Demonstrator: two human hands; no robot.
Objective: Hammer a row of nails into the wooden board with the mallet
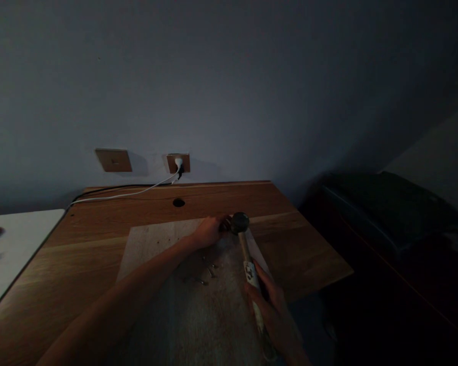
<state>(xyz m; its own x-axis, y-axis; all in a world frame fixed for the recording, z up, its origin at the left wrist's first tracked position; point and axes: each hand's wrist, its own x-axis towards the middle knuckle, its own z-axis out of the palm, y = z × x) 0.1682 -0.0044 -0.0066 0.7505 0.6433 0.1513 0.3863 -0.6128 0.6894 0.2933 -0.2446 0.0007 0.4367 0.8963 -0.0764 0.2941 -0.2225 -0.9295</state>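
My right hand (pixel 269 305) is wrapped round the pale handle of a hammer (pixel 251 272), which has a white label with dark marks. The hammer's dark round head points away from me, just to the right of my left fingertips. My left hand (pixel 209 231) rests at the far edge of a pale wooden board (pixel 198 315), its fingers curled together. What they pinch, if anything, is hidden in shadow and by the hammer head. Several loose nails (pixel 209 269) lie on the board between my arms.
The board lies on a wooden desk (pixel 309 244) against a wall. At the back, cables run from a wall socket (pixel 178 162) past a round hole (pixel 178 202). A white surface (pixel 19 244) adjoins on the left. A dark bulky object (pixel 389 208) stands at right, beyond the desk edge.
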